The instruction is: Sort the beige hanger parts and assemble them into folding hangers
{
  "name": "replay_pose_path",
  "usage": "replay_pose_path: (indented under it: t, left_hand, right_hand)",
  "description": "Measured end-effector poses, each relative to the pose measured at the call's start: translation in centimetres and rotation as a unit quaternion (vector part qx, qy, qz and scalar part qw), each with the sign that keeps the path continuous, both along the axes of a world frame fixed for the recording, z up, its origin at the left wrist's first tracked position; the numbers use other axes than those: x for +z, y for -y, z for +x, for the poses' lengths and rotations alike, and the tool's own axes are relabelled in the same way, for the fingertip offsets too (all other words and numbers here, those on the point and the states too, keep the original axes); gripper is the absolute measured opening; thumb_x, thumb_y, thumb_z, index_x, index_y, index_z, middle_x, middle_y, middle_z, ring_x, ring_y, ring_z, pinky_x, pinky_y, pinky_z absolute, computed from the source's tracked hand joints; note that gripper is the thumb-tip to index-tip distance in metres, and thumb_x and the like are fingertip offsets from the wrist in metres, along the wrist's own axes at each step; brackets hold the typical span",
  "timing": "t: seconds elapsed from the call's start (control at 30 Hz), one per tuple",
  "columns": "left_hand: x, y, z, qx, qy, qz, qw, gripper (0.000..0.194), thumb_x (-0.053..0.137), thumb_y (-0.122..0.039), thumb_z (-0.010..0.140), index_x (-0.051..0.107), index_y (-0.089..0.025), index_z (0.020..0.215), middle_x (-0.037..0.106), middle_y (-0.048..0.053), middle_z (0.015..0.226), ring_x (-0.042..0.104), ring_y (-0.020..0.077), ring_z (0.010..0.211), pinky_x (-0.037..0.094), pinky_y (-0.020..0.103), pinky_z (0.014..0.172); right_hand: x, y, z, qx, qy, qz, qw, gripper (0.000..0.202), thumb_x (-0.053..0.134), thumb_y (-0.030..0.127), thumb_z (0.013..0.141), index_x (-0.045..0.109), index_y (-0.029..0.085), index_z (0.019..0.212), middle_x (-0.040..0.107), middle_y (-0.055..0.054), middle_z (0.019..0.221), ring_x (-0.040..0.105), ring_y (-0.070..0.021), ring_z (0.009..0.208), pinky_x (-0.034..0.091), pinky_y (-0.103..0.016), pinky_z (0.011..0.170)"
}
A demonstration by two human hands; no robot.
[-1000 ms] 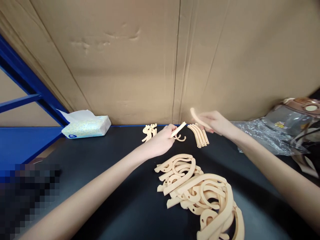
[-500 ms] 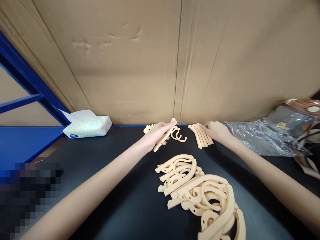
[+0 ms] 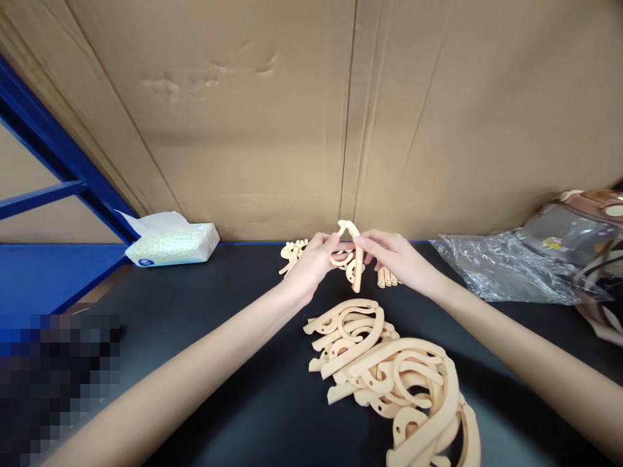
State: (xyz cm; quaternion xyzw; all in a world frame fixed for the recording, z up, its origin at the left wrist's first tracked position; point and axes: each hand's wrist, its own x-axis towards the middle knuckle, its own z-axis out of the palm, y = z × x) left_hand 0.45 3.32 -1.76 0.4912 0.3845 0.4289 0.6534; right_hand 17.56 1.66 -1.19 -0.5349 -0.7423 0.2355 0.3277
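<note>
A beige plastic folding clothes hanger, partly put together, is raised over the far part of the black table. My left hand is closed on its left side, thumb near the top. From the right, my right hand pinches its long curved arm. Fingers hide part of the hanger's middle. Behind my right hand lies a row of slim curved hanger arms, mostly covered by the hand. Small beige pieces lie beyond my left hand. Nearer me is a heap of folded beige hangers.
A tissue pack sits at the back left, beside a blue metal frame. Clear plastic wrap and a transparent bag lie at the right. A cardboard wall stands behind the black table.
My right hand has left the row of hanger arms and come left to the hanger piece in my left hand. That piece has turned more upright, with both hands on it.
</note>
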Motion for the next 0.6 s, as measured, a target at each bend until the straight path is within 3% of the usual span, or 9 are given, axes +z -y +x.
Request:
replay_pose_path:
  t: [0.1,0.27,0.37,0.47,0.53,0.6]
  left_hand:
    - [1.4,1.0,0.1,-0.004,-0.036,0.075,0.997,0.018,0.048,-0.027,0.094,0.049,-0.016,0.080,0.064,0.010,0.115,0.060,0.0165,0.107,0.041,0.033,0.097]
    - [3.4,0.9,-0.8,0.023,-0.123,0.208,0.970,0.013,0.053,-0.023,0.089,0.055,-0.016,0.079,0.058,0.006,0.124,0.053,0.0152,0.112,0.035,0.028,0.097]
    - [3.7,0.6,-1.2,0.019,-0.171,0.260,0.950,0.017,0.052,-0.025,0.089,0.053,-0.016,0.075,0.062,0.002,0.105,0.054,0.0136,0.095,0.038,0.025,0.084]
    - [3.5,0.8,-1.2,-0.060,-0.260,0.317,0.910,0.029,0.043,-0.032,0.094,0.044,-0.018,0.069,0.049,-0.003,0.068,0.045,0.0110,0.065,0.033,0.024,0.062]
    - [3.0,1.2,-1.0,-0.103,-0.291,0.339,0.889,0.034,0.033,-0.036,0.098,0.038,-0.019,0.069,0.040,-0.004,0.061,0.038,0.0107,0.056,0.029,0.025,0.056]
    - [2.3,1.5,-0.7,-0.091,-0.318,0.353,0.875,0.035,0.025,-0.038,0.099,0.034,-0.020,0.070,0.038,-0.004,0.060,0.037,0.0110,0.055,0.029,0.026,0.055]
  right_hand:
    - [1.2,0.6,-0.2,0.002,-0.117,0.034,0.993,0.037,0.056,0.051,0.083,0.066,0.017,0.094,0.069,-0.005,0.087,0.063,-0.0172,0.080,0.048,-0.027,0.067]
    - [3.4,1.3,0.9,-0.026,-0.107,0.101,0.989,0.025,0.060,0.039,0.084,0.068,0.018,0.095,0.070,-0.006,0.093,0.063,-0.0184,0.084,0.048,-0.031,0.078]
    - [4.1,1.7,1.5,-0.048,0.006,0.192,0.980,0.025,0.052,0.036,0.090,0.067,0.020,0.103,0.069,-0.006,0.099,0.062,-0.0193,0.088,0.047,-0.031,0.077]
    - [3.8,1.8,1.7,-0.070,0.235,0.281,0.928,0.030,0.040,0.025,0.094,0.065,0.019,0.108,0.068,-0.009,0.094,0.061,-0.0216,0.086,0.042,-0.031,0.068]
    - [3.2,1.7,1.6,-0.074,0.349,0.287,0.889,0.032,0.037,0.014,0.091,0.064,0.016,0.108,0.068,-0.010,0.088,0.061,-0.0220,0.081,0.037,-0.030,0.062]
    - [2.6,1.3,1.5,-0.076,0.378,0.250,0.888,0.028,0.039,0.012,0.088,0.064,0.016,0.100,0.067,-0.008,0.080,0.059,-0.0202,0.071,0.033,-0.028,0.056]
